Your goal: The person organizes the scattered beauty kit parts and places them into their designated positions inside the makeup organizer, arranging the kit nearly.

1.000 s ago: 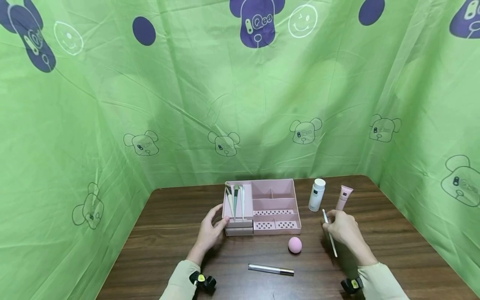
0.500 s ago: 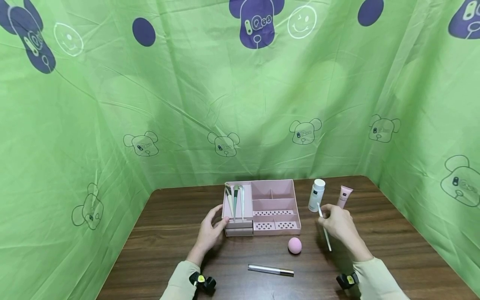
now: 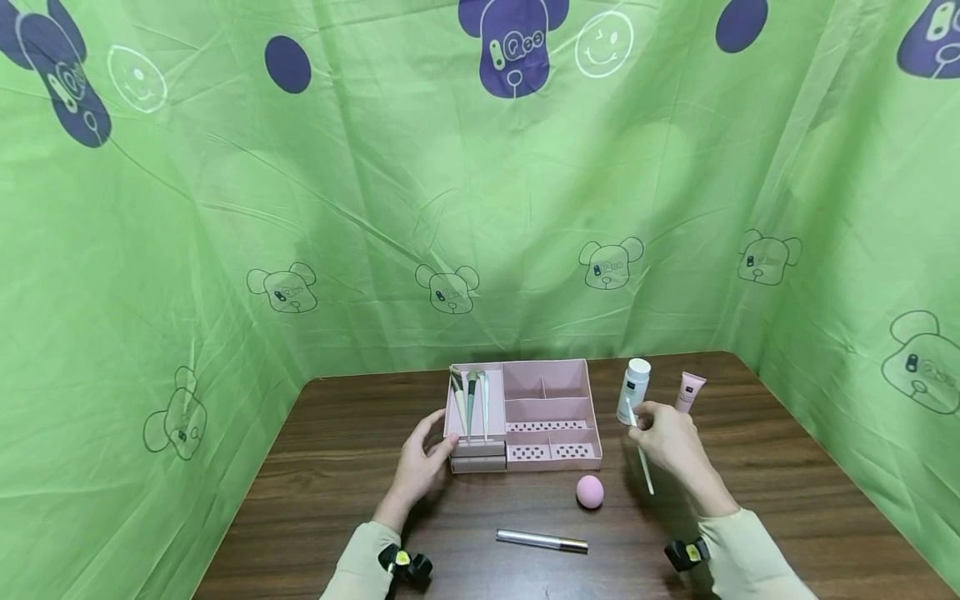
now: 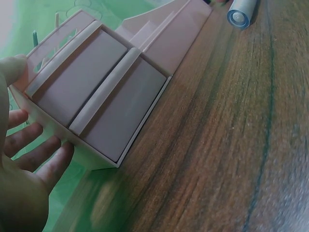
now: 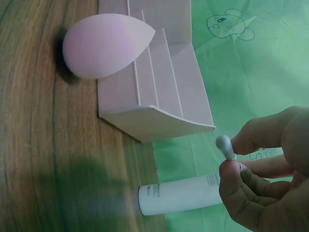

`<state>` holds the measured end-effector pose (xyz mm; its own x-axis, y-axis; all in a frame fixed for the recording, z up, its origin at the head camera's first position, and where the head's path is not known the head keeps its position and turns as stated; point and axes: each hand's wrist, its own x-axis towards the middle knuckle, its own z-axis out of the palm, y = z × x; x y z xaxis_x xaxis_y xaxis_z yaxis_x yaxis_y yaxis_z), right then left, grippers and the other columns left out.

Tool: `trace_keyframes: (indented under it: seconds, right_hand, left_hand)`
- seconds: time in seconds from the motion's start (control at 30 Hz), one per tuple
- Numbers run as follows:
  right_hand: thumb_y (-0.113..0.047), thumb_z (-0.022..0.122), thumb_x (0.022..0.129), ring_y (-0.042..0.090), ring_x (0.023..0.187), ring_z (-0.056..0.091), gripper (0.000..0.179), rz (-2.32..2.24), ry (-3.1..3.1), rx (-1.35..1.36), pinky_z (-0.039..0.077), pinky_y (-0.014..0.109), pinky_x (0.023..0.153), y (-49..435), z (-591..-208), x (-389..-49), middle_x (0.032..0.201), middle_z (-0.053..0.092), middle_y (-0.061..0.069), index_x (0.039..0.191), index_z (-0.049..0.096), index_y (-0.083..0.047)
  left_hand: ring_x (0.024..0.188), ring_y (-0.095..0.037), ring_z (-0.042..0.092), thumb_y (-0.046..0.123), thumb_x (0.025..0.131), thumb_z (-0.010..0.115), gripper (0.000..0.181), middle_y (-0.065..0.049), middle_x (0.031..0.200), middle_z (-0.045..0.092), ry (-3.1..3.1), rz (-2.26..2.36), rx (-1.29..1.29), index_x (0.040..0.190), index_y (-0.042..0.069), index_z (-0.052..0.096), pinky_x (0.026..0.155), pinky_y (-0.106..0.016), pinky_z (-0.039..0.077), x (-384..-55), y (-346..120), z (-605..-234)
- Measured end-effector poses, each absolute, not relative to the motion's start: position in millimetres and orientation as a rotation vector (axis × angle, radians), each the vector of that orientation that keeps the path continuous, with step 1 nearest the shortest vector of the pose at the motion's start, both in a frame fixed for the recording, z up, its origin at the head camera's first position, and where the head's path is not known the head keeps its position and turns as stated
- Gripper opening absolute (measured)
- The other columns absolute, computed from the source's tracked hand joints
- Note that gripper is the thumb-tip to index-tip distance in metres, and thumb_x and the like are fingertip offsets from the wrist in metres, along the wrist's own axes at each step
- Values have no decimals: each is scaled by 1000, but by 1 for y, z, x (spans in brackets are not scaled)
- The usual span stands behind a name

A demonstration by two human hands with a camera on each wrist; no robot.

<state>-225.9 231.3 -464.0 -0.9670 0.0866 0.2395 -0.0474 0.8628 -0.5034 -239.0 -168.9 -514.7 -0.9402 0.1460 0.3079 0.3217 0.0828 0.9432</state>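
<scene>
A pink makeup organizer (image 3: 552, 408) stands mid-table, two small drawers at its front left. My left hand (image 3: 417, 463) holds its left front corner, the thumb (image 4: 15, 67) over the upper edge and the fingers along the outer side wall. Several makeup brushes (image 3: 471, 400) lie in its upper left tray. To the right of the organizer, my right hand (image 3: 670, 437) pinches a slim white stick (image 3: 645, 468) between thumb and fingertips. One rounded end of the stick shows in the right wrist view; its kind is unclear. Behind that hand stands a white bottle (image 3: 634, 387).
A pink tube (image 3: 689, 392) stands at the back right. In front of the organizer sit a pink makeup sponge (image 3: 590, 492) and a silver cosmetic pen (image 3: 542, 540). Green curtain (image 3: 375, 208) surrounds the table's back and sides.
My right hand has moved left and slightly away from me with the white stick, whose upper end now overlaps the bottle. The left hand and organizer have stayed put.
</scene>
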Motion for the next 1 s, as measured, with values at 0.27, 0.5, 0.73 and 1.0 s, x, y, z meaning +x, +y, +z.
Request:
trace_keyframes:
  seconds: [0.27,0.5,0.73,1.0]
  right_hand:
    - [-12,68,73,21,68,60,33,770,-2766,5,46,42,59,223,-457,-228,75,69,1,105,71,-4]
    - [-11,67,71,20,66,58,28,771,-2720,52,48,41,62,215,-452,-232,71,67,-2,99,72,-7]
    - [-11,67,73,22,67,59,27,783,-2693,62,48,40,61,203,-445,-237,71,66,-3,99,72,-8]
    - [-12,67,73,19,69,60,27,837,-2691,76,48,39,61,185,-436,-243,74,67,-4,100,72,-10]
  left_hand:
    - [123,-45,49,8,93,66,55,-29,137,49,-2211,-1958,-486,140,-8,43,103,-49,47,-240,-169,-517]
    - [125,-44,48,8,92,66,55,-28,138,50,-2220,-1968,-477,140,-7,44,104,-43,48,-239,-169,-515]
    - [126,-44,48,9,93,66,55,-30,138,49,-2227,-1953,-485,140,-8,43,104,-44,47,-239,-169,-514]
    - [124,-44,49,8,92,66,54,-28,137,52,-2232,-1942,-474,139,-8,44,103,-48,47,-239,-168,-513]
